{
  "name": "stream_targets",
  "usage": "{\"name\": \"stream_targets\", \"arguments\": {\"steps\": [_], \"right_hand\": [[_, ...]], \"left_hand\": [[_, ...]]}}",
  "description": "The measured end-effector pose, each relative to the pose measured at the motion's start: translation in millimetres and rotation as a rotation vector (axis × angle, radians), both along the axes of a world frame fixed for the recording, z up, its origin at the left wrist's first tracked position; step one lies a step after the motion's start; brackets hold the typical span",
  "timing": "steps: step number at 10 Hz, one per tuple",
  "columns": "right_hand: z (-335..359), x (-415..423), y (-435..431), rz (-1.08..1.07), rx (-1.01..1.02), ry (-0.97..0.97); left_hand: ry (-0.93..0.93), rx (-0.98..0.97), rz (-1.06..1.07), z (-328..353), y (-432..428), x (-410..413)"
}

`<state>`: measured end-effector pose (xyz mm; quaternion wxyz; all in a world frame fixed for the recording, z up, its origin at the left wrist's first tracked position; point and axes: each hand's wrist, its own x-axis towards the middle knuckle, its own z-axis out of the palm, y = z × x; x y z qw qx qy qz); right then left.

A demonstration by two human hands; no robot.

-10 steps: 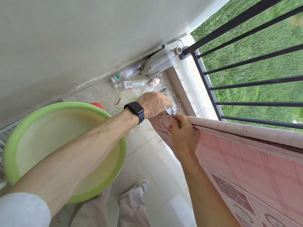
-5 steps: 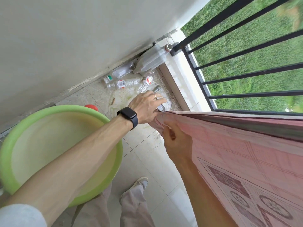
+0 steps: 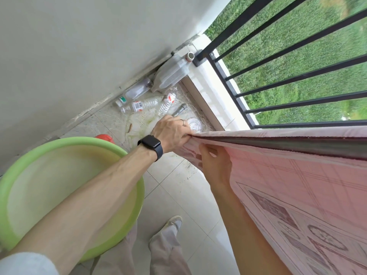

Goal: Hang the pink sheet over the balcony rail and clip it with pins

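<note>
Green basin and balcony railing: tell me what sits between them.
In the head view, the left hand and right hand, both gripping the pink sheet, lie between the green basin and the railing, over tiled floor.

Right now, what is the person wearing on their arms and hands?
The left hand has a black smartwatch with a dark band on its wrist and a thin silver ring on one finger. A white sleeve is pushed up near that elbow, leaving the forearm bare. The right hand and forearm show nothing worn: no watch, ring or sleeve in view.
</note>
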<state>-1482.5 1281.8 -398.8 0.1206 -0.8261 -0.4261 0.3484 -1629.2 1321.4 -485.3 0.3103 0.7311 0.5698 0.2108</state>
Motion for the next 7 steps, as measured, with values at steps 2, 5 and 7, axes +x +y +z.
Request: {"name": "stream_targets", "arguments": {"steps": [2, 5, 7], "right_hand": [[12, 6, 4, 0.169, -0.052, -0.115], [51, 22, -8, 0.674, -0.068, -0.238], [105, 35, -27, 0.823, -0.031, -0.332]], "left_hand": [[0.042, -0.03, 0.003, -4, 5, 1], [0.211, -0.071, -0.034, 41, -30, -8], [0.368, -0.15, -0.031, 114, -75, -4]]}}
